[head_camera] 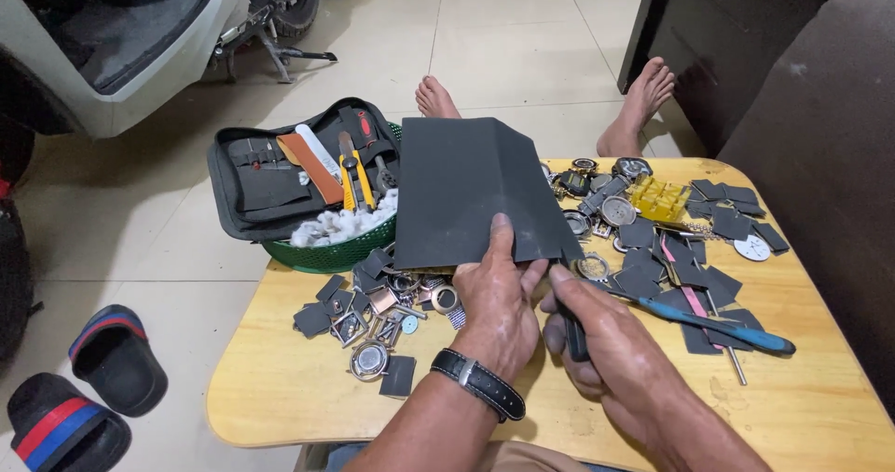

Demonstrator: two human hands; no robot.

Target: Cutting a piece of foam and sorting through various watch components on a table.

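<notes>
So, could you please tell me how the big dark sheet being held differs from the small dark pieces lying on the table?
The big dark sheet is one large creased piece, held up by the left hand; the small dark pieces are many little cut squares, lying loose and flat on the wooden table. The right hand works at the sheet's lower edge. Both look the same dark grey, matte material.

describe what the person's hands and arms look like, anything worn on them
Both forearms are bare, with no sleeves in view. The left hand has a dark wristwatch on a black strap around its wrist, with a light metal buckle. The right hand wears nothing: no watch, ring or glove shows. Neither hand is gloved.
</notes>
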